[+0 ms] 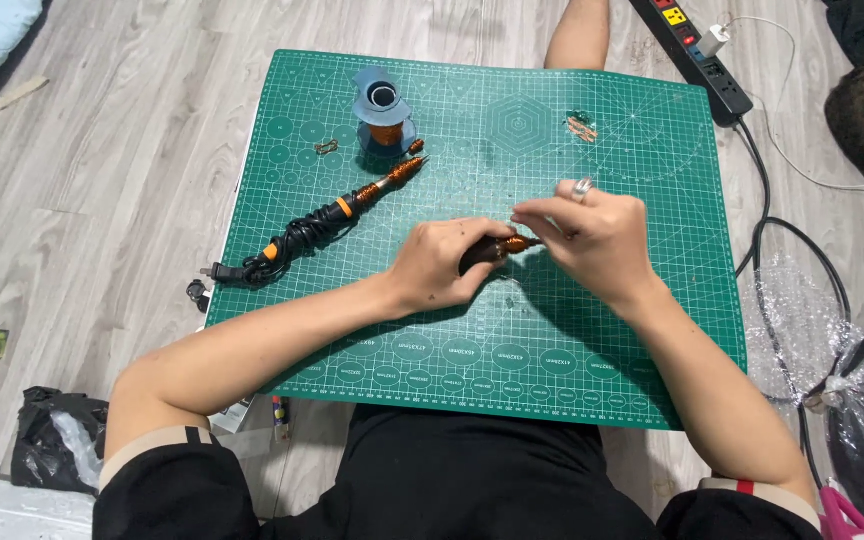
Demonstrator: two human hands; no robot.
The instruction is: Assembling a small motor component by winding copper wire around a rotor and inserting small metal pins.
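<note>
A dark-handled tool (487,250) with an orange, copper-wound tip is held near the middle of the green mat (652,330). Its handle is wrapped by the closed left hand (439,265), while the orange tip is pinched between the pressed-together fingertips of the right hand (592,235); a ring is worn on one finger of that hand. Most of the tool is hidden under the two hands, so only a short dark stretch and the tip can be seen. Toward the mat's far left, a second iron (352,205) of the same kind is laid slantwise, its black cord bundled and its plug resting at the mat's left edge. Just beyond it a blue spool (384,110) of copper wire is stood upright, with a small metal clip (327,148) beside it. A small tangle of copper wire (581,126) is left near the mat's far right. Off the mat's far right corner a power strip (697,50) is laid on the wooden floor, and black cables are trailed along the mat's right side.
</note>
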